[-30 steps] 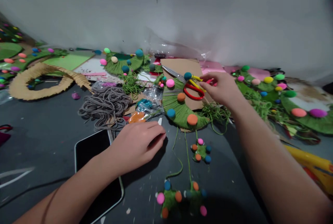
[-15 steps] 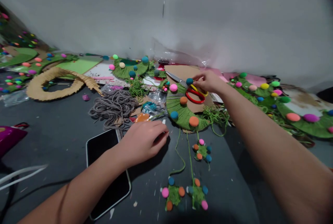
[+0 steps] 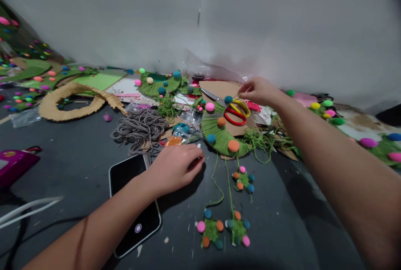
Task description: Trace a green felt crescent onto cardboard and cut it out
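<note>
In the head view, on a dark table (image 3: 282, 213): a green half-ring (image 3: 216, 132) wrapped in yarn, dotted with fuzzy balls (image 3: 233, 145) in pink, orange and blue. Over the half-ring's top right part, scissors (image 3: 216, 98) with red and yellow loops. Just above those loops, up and right of the half-ring, the right hand (image 3: 255, 91), fingertips close together like a pinch. Cannot tell if pinching something or nothing (too tiny to see).

Down and left of the half-ring, the left hand (image 3: 178, 167), softly curled and low over the table. Cannot tell if full or empty inside. Farther left of the half-ring, past that hand, a phone (image 3: 127, 174), partly under the arm. Left of the half-ring, a heap of gray yarn (image 3: 140, 128). Below the half-ring, green strings (image 3: 229, 188) and three little green stars (image 3: 210, 231). Right beside the half-ring, a green yarn tangle (image 3: 258, 138).
</note>
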A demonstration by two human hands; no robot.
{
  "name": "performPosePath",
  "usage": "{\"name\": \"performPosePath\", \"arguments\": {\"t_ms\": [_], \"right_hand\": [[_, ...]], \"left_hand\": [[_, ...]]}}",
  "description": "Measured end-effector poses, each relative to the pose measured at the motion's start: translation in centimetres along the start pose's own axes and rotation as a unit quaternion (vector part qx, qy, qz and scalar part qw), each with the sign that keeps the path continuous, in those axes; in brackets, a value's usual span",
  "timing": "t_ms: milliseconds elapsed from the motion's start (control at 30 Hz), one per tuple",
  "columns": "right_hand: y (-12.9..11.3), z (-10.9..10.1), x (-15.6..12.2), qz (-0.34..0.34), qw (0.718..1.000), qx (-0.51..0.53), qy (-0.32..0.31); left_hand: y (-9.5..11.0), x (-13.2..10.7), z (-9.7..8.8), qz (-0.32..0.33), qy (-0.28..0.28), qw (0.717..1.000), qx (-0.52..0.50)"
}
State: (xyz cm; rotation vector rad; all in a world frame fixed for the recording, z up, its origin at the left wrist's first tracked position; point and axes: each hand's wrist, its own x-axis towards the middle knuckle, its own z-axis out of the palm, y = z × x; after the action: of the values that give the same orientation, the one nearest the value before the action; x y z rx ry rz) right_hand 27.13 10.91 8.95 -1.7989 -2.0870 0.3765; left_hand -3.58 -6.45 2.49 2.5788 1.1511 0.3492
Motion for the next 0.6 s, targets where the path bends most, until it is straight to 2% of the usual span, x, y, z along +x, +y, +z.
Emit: {"name": "performPosePath", "arguments": {"t_ms": [133,300,433,600], "right_hand": [[-0.4,-0.9,0.5,0.025,0.996,0.089,0.006],[-1.4,-0.9,0.7,0.078,0.976,0.205,-0.003],[-2.9,-1.2,0.4,0.068,0.971,0.228,0.003],[-5.6,-2.7,-0.2,0.027,0.971,0.237,0.017]], "left_hand": [[-0.1,0.0,0.0,-0.004,-0.006,1.000,-0.002],[-0.1,0.0,0.1,-0.024,0.004,1.000,-0.008],[-0.2,0.1,0.0,-0.078,0.047,0.995,-0.034],[-0.6,0.4,0.1,-0.144,0.114,0.973,-0.137]]}}
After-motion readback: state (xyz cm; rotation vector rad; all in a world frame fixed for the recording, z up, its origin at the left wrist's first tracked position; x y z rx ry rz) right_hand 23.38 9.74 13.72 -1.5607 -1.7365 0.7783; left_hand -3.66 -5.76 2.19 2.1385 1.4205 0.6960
